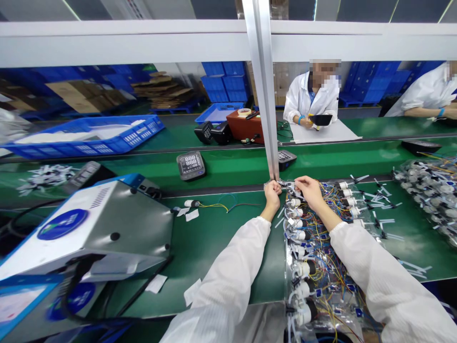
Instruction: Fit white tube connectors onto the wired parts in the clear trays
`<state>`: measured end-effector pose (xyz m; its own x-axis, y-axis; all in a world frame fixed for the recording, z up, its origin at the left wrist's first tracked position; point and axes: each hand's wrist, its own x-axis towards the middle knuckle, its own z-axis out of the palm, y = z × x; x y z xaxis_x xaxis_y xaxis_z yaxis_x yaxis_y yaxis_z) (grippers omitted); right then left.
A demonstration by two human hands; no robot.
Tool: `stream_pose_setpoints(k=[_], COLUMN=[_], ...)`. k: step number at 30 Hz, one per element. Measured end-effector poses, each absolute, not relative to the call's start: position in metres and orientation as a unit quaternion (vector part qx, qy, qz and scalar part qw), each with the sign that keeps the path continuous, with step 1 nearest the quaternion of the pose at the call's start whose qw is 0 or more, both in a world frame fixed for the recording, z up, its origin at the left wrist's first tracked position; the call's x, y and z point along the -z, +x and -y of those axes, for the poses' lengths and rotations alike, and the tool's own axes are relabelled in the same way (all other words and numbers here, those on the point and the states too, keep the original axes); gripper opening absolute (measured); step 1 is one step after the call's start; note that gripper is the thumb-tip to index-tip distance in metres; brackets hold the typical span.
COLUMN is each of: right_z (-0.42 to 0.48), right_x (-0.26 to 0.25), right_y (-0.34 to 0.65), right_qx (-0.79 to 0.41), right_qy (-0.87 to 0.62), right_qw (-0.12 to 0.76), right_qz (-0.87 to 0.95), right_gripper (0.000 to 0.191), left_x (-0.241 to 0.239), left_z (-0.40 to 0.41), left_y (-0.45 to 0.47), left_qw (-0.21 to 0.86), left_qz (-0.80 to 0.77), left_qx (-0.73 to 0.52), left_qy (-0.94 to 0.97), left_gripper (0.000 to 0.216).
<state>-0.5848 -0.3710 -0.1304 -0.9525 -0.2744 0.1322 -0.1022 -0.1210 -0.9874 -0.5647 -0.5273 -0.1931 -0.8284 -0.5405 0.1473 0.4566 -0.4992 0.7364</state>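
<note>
My left hand (273,194) is closed at the far left corner of a clear plastic sheet (286,271), close to the metal post. Its fingers hide what they hold. Just to the right, my right hand (310,192) has thumb and fingers pinched together over small clear and white parts at the sheet's far end. What sits in that pinch is too small to name. Rows of small white cylindrical motor-like parts (303,269) with black ends, white tubes and coloured wires (330,247) lie on the sheet beneath my right arm.
A white-and-blue machine (132,228) fills the left. A lone wired part (192,203) lies mid-bench. A display unit (192,165) sits on the belt. An upright metal post (264,95) rises before my hands. Beyond it, a co-worker (312,97) holds a black piece.
</note>
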Motion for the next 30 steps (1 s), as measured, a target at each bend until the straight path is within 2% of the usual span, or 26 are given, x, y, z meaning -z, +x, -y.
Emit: stream_pose_setpoints(k=[30], right_z=[0.3707], right_x=[0.1269], right_y=[-0.5826], right_qx=[0.73], right_qy=[-0.138], right_qw=[0.062], right_qz=[-0.666], right_gripper=[0.028], left_x=[0.1931], left_z=[0.5269], left_y=[-0.5646], left_qw=[0.287], left_qz=[0.418], left_qx=[0.86], left_qy=[0.062], left_gripper=[0.031])
